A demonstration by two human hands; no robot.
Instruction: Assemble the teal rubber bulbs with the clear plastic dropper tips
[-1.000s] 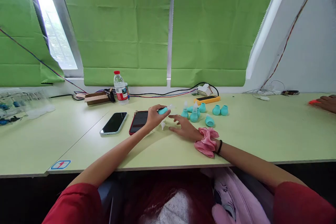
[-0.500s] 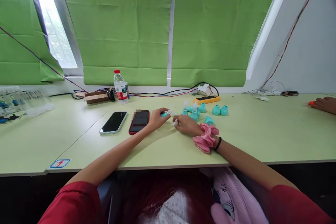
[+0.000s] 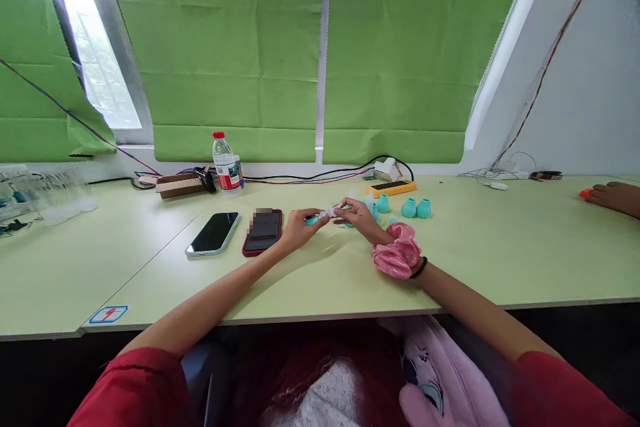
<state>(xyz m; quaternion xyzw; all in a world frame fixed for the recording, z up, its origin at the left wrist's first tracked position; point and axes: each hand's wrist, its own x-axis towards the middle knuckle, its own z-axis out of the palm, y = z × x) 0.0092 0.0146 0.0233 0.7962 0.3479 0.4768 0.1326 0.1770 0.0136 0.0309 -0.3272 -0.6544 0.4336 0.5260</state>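
Note:
My left hand [image 3: 299,230] is closed round a small turquoise bulb [image 3: 311,220], its fingers hiding most of it. A clear plastic piece [image 3: 329,213] sticks out of the bulb towards the right. My right hand [image 3: 361,217], with a pink scrunchie [image 3: 399,252] at the wrist, pinches a small translucent tip at the end of that clear piece. The two hands nearly meet above the table. Behind and beside my right hand stand more turquoise bulbs [image 3: 409,207], several of them partly hidden, some with translucent tips.
Left of my hands lie a red-cased phone [image 3: 263,233] and a pale-cased phone [image 3: 213,235]. Farther back are a water bottle [image 3: 228,170], a cardboard tray [image 3: 179,185] and a yellow device [image 3: 391,188]. Another person's hand [image 3: 617,193] rests at the far right, by something orange.
My right hand has risen from the tabletop and brought its small translucent tip to the clear piece at my left hand. My left hand stays nearly where it was.

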